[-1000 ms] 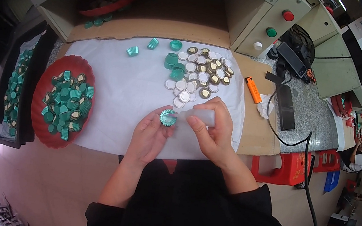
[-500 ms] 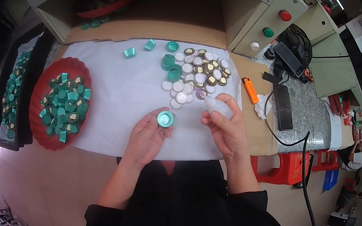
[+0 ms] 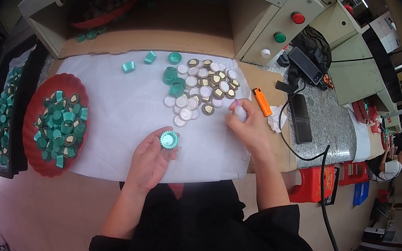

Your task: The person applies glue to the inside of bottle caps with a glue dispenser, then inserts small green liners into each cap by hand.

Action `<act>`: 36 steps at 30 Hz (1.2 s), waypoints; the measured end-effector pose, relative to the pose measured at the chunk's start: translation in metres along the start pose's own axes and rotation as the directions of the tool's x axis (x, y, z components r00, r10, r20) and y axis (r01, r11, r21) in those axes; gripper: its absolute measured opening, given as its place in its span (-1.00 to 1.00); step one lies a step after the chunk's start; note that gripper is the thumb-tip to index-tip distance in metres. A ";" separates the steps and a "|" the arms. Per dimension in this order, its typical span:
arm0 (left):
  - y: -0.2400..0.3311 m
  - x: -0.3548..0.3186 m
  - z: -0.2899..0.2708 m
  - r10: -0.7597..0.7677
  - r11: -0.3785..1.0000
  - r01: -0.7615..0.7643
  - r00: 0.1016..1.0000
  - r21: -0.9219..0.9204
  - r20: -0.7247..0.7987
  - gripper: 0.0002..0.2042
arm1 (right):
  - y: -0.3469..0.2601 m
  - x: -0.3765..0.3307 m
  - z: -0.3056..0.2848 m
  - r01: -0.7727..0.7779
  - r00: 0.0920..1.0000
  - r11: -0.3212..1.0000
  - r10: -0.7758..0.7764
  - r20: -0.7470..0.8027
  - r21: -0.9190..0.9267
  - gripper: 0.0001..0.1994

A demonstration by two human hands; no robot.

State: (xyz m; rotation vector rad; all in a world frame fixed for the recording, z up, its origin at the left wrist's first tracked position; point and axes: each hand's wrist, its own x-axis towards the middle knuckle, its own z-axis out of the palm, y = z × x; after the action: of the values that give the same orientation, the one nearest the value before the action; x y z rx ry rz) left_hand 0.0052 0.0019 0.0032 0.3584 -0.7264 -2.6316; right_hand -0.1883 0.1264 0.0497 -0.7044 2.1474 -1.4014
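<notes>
My left hand (image 3: 148, 162) is closed around a shiny green fluted cup (image 3: 169, 140), its open mouth facing up. To the right, my right hand (image 3: 250, 127) grips a small translucent squeeze bottle (image 3: 239, 113) with a purple tip. The tip points upward, apart from the cup. Beyond my hands lies a pile of round scalloped discs (image 3: 205, 92), some white on top, others brown with a pale centre. Several empty green cups (image 3: 170, 73) sit at the pile's left edge, and two more lie farther left on the white sheet (image 3: 108, 128).
A red scalloped tray (image 3: 32, 122) at left holds many green cups, beside a black bin (image 3: 16, 161) of similar ones. To the right are an orange lighter (image 3: 263, 102), a crumpled tissue (image 3: 277, 117), a black phone (image 3: 300, 119) and a black cable (image 3: 325, 174). A grey machine housing stands behind.
My right hand has drawn the bottle away from the cup, to the right, and tilted its tip upward. My left hand still holds the cup. The whole view has shifted slightly.
</notes>
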 end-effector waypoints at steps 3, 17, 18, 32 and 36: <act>0.000 0.000 -0.001 -0.003 1.000 0.003 1.000 -0.002 0.011 -0.66 | 0.000 0.006 0.017 0.123 0.988 0.957 -0.142 -0.055 -0.261 -0.73; -0.004 0.002 -0.002 0.016 0.998 -0.020 0.997 0.051 0.070 -0.67 | -0.011 0.010 0.025 0.143 0.990 0.807 -0.122 0.074 -0.573 -0.70; -0.003 0.002 0.000 0.025 0.998 -0.028 0.998 0.049 0.060 -0.67 | -0.011 0.010 0.026 0.152 0.988 0.806 -0.124 0.087 -0.572 -0.70; -0.004 0.002 0.002 0.042 0.994 -0.053 0.993 0.099 0.109 -0.70 | -0.025 -0.050 0.053 0.382 0.919 0.924 -0.382 0.101 0.017 -0.69; -0.005 0.001 -0.002 0.026 1.000 -0.027 0.992 0.009 0.124 -0.70 | -0.024 -0.052 0.058 0.469 0.879 0.883 -0.465 0.103 -0.009 -0.68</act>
State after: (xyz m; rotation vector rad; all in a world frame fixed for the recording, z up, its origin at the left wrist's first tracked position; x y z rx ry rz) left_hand 0.0034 0.0042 -0.0009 0.1877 -0.7800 -2.6442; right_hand -0.1085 0.1125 0.0572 -1.3479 2.0052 -1.5233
